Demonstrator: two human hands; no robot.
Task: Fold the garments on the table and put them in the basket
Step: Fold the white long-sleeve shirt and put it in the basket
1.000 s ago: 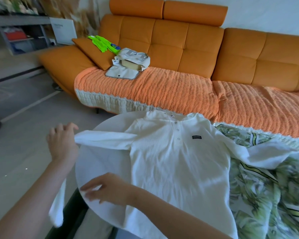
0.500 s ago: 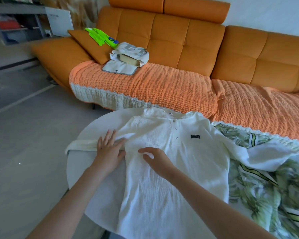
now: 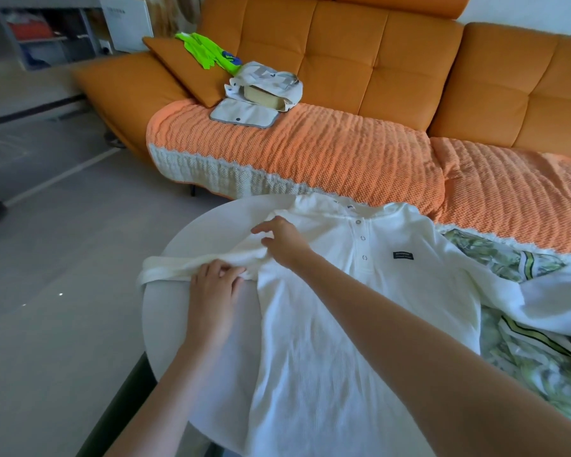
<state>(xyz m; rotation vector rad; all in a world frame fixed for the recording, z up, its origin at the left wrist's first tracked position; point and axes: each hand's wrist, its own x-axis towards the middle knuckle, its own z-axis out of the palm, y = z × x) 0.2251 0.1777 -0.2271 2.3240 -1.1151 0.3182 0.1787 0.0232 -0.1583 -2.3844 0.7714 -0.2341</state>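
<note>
At the table's [image 3: 165,328] left edge, the left hand [image 3: 215,286] grips the white shirt's [image 3: 360,324] sleeve [image 3: 168,267] (bunched); the right hand [image 3: 285,240], just beside, pinches the shoulder fabric.

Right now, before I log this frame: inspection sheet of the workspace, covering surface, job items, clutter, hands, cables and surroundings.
Surface: round white table, mostly covered by cloth.
Job's things: white shirt spread front up; leaf-print garment beside it, partly under it; basket not in view.
Clutter: canvas bag, grey pouch and a neon green item on the sofa.
Grippers: left hand grips the bunched sleeve; right hand pinches the shirt's shoulder, fingers curled.
Cables: nothing seen.
Surroundings: orange sofa with knit throw behind the table; shelving far left.
</note>
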